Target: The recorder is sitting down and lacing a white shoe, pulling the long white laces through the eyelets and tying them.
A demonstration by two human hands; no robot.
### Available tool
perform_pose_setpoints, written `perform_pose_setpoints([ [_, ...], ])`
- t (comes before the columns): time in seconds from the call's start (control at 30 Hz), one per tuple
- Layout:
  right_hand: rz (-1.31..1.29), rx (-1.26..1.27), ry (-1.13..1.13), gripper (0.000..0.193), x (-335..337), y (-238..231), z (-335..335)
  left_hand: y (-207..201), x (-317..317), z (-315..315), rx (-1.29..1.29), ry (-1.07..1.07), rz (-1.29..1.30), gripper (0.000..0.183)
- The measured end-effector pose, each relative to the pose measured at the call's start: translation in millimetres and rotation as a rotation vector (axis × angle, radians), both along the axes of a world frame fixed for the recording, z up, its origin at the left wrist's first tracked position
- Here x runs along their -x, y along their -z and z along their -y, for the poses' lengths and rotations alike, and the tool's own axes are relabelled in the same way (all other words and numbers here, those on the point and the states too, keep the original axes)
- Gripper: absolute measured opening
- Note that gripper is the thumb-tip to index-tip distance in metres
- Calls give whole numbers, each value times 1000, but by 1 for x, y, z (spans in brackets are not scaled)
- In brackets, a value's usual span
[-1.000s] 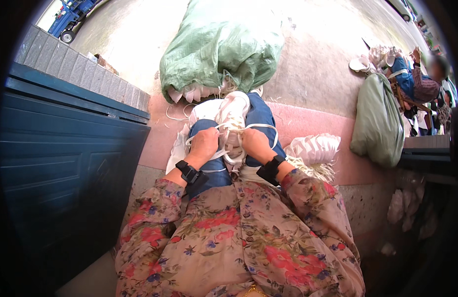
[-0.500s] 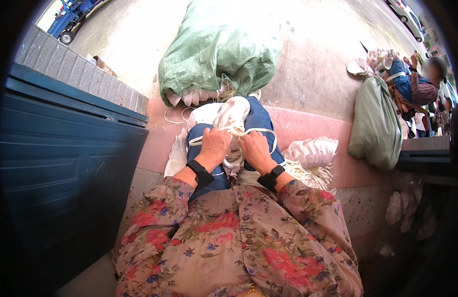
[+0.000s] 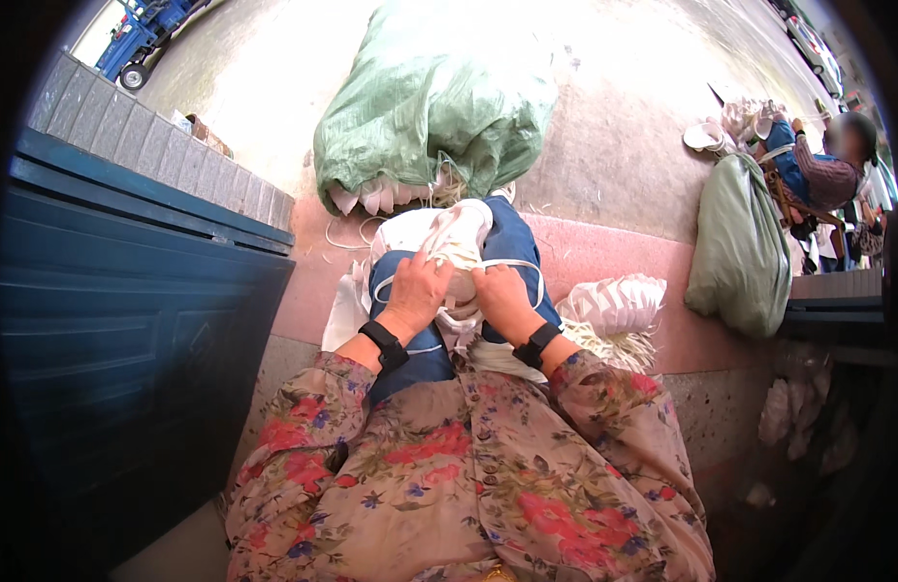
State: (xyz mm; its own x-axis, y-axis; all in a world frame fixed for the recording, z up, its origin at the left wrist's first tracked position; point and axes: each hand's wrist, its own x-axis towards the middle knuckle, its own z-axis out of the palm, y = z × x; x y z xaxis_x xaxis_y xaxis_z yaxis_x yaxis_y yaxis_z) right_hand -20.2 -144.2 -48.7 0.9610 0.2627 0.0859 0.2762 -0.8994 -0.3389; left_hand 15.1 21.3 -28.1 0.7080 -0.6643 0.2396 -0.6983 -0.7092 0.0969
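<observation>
Holding a white bundle [image 3: 461,233] between the knees, near the middle of the view, with the blue-clad legs [image 3: 510,228] on either side of it. Working at its near end with a white lace [image 3: 512,262], looping out over both knees. Grasping the lace on the left with the left hand [image 3: 417,289], bending the fingers down against the bundle (not showing those fingertips clearly). Pinching the lace on the right between the thumb and fingers of the right hand [image 3: 505,297]. Turning both hands inward, near each other but apart. Wearing a black wristband [image 3: 383,345] on the left wrist, a similar one on the right, and a beige floral shirt [image 3: 488,456] with red flowers.

Having a white stack [image 3: 619,294] with loose lace ends [image 3: 619,349] close by the right leg, lying on a pink floor strip [image 3: 653,250]. Facing a large green sack [image 3: 430,116] just beyond the knees, showing white pieces [image 3: 376,194] at its near end. Sitting beside a dark blue door [image 3: 129,359] on the left, below a grey tiled ledge [image 3: 148,150]. Looking out farther toward a dull green sack [image 3: 740,242] on the right, with another person [image 3: 837,179] seated beyond it, and toward a blue vehicle [image 3: 139,44] at the upper left.
</observation>
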Motion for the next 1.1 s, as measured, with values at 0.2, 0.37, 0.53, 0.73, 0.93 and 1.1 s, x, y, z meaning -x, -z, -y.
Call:
perform_pose_setpoints([
  [0.2,-78,293,-168,7,-9,-30,-12,-4,0,8,-194,61,48,7],
  [0.37,134,-18,-81,6,-16,-6,6,-7,-9,11,194,59,-54,8],
  [0.53,171,-557,127,13,-45,-61,5,-35,-29,27,751,-232,-567,15],
  [0.73,-35,-578,191,18,-53,-53,15,-34,-46,41,886,-354,-821,11],
  [0.93,-37,-790,372,25,-42,-50,27,-10,-84,22,520,-233,-801,19],
  [1.1,-163,-656,262,19,7,-30,74,58,-82,-109,465,-434,-482,21],
])
